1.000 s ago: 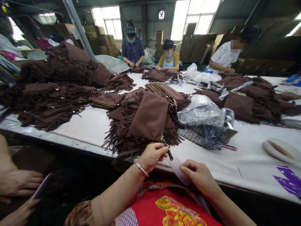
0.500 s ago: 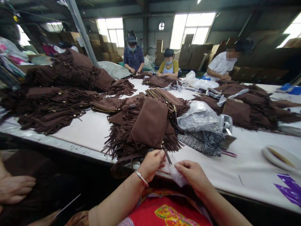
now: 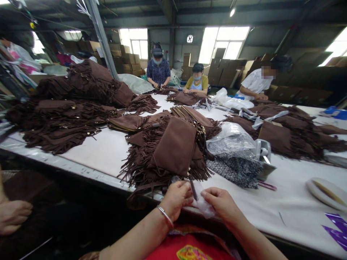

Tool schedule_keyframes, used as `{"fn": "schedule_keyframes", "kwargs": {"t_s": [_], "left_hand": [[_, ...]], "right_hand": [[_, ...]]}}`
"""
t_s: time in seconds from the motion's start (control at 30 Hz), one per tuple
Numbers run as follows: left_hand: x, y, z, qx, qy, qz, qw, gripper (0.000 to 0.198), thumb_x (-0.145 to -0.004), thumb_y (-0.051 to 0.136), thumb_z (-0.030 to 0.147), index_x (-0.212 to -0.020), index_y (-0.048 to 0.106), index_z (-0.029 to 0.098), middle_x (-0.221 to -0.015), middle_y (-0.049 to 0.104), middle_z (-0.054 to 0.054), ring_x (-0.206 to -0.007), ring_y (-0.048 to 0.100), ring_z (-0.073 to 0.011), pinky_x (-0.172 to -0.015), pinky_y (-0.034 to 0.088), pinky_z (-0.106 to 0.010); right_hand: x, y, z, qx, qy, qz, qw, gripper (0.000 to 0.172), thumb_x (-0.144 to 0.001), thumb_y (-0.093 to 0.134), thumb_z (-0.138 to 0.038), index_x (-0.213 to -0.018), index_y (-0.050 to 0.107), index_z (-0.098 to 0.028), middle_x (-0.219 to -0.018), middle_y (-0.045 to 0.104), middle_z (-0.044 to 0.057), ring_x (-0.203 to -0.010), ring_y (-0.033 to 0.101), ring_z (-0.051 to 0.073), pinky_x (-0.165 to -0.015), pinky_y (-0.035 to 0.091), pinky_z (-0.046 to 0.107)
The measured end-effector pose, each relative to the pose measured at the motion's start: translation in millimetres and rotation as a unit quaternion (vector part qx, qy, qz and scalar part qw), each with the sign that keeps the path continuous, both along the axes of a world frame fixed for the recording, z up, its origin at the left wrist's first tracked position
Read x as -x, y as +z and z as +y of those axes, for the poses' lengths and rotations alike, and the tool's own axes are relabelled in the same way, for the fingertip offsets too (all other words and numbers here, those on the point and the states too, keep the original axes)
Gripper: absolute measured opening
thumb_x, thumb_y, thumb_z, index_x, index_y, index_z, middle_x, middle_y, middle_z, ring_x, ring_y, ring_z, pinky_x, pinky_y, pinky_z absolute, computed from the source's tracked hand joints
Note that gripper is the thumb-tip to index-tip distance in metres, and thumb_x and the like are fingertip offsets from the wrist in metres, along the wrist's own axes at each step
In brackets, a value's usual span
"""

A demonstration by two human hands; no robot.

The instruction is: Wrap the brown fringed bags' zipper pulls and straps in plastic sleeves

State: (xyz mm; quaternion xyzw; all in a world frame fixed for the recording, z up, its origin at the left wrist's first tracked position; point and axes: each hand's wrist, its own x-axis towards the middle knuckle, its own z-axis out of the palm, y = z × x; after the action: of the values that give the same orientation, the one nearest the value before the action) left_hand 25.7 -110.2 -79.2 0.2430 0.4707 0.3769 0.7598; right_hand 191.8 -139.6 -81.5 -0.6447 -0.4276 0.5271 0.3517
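Observation:
A small piece of clear plastic film [image 3: 204, 206] stretches between my two hands at the table's near edge. My right hand [image 3: 221, 204] pinches its right side between thumb and fingers. My left hand [image 3: 177, 198] is closed at the film's left side, beside a dark brown strap [image 3: 193, 189]. The strap hangs from the gold-coloured hardware at the lower corner of a brown fringed bag [image 3: 176, 144]. This bag lies flat on top of other fringed bags, just beyond my hands. My left fingertips are partly hidden.
Large heaps of brown fringed bags lie at left [image 3: 62, 112] and right [image 3: 287, 130]. Nearer are a plastic-wrapped speckled bundle [image 3: 235, 168], a tape roll [image 3: 326, 195] and purple packets [image 3: 336, 227]. Several people work around the table; a co-worker's hand [image 3: 16, 216] is at lower left.
The view has tilted up slightly, so the scene sits lower in the picture. My hands keep hold of the film with little movement. The co-worker's hand at left has shifted slightly left.

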Motion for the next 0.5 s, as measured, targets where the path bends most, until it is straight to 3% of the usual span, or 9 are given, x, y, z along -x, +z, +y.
{"fn": "schedule_keyframes", "kwargs": {"t_s": [0.2,0.5], "left_hand": [[-7.6,-0.6,10.7,0.042,0.03,-0.007,0.999,0.026,-0.074,0.072,0.037,-0.081,0.06,0.015,-0.088,0.068,-0.007,-0.073,0.063,-0.0152,-0.064,0.049,-0.028],[-12.2,-3.2,18.9,0.046,0.003,-0.037,0.998,0.033,-0.064,0.08,0.036,-0.08,0.062,0.015,-0.08,0.067,-0.004,-0.075,0.062,-0.0162,-0.068,0.044,-0.029]], "right_hand": [[-5.2,0.2,-22.1,-0.015,0.021,-0.048,0.999,0.035,-0.074,0.063,-0.048,-0.072,0.07,-0.014,-0.059,0.061,0.0,-0.055,0.048,0.013,-0.051,0.034,0.024],[-7.6,4.3,-38.2,-0.007,0.036,-0.059,0.998,0.036,-0.076,0.061,-0.049,-0.074,0.071,-0.014,-0.062,0.061,0.001,-0.059,0.05,0.015,-0.054,0.037,0.024]]}}
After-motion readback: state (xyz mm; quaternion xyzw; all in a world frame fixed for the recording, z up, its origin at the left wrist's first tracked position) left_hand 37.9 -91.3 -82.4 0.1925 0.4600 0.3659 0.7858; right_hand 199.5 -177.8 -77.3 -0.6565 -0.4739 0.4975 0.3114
